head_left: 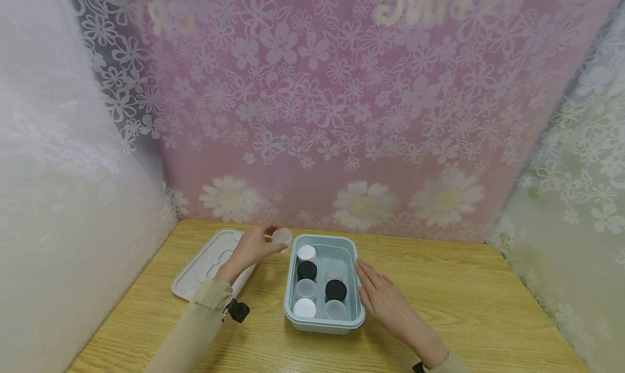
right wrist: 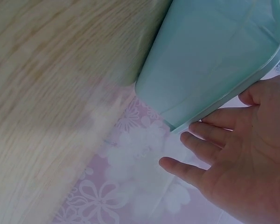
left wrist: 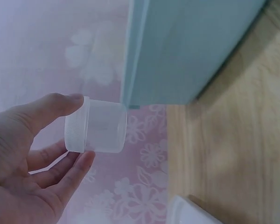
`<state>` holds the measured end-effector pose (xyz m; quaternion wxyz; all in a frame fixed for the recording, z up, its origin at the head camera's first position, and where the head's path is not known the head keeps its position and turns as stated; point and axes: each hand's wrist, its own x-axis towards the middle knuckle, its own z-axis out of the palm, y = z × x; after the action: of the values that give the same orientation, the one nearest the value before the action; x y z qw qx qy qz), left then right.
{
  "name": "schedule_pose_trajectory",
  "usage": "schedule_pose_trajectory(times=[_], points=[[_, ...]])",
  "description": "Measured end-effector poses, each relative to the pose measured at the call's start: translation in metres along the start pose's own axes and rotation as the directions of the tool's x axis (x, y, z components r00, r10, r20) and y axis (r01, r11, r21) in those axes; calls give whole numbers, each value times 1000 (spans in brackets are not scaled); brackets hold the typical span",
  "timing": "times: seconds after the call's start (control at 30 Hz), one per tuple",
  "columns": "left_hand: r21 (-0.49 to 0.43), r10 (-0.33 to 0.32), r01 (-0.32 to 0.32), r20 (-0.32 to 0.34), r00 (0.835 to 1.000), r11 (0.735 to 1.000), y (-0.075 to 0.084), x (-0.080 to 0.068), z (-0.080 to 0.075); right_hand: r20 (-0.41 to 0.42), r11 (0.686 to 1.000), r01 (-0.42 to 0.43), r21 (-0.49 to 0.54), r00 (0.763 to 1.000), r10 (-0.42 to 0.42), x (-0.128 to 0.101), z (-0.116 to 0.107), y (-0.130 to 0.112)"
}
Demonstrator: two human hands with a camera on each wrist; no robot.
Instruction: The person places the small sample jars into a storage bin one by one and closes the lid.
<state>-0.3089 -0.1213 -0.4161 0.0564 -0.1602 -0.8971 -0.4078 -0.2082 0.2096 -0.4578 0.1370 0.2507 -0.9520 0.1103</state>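
My left hand (head_left: pixel 255 246) pinches a small translucent plastic jar (left wrist: pixel 105 127) by its ribbed screw lid, thumb on one side and fingers on the other. It holds the jar in the air beside the far left corner of a light blue plastic box (head_left: pixel 321 325). Inside the box stand several small jars in two columns: white-lidded ones (head_left: pixel 305 308), black-lidded ones (head_left: pixel 336 290) and translucent ones (head_left: pixel 336 310). Against the box's right rim, the fingers of my right hand (head_left: pixel 390 308) lie nearly straight, with nothing gripped.
A whitish rectangular lid (head_left: pixel 207 264) lies on the wooden table (head_left: pixel 439 275) to the left, partly under my left forearm. Flower-patterned curtains (head_left: pixel 332 118) hang behind the table and along both sides.
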Motion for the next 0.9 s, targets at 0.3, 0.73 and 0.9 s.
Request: schedule_pose_trajectory(times=[0.3,0.73,0.9], points=[[-22,81,-81,-3,997,996,35,15,3,1,1000,2,1,1000,-2,-1,0,0],[24,212,-219,159,964,975,77,41,40,7,1000,-5,-2,1000,5,-1,-2,0],[74,207,-227,212,955,971,79,47,57,37,1000,-14,1,999,14,0,-3,-1]])
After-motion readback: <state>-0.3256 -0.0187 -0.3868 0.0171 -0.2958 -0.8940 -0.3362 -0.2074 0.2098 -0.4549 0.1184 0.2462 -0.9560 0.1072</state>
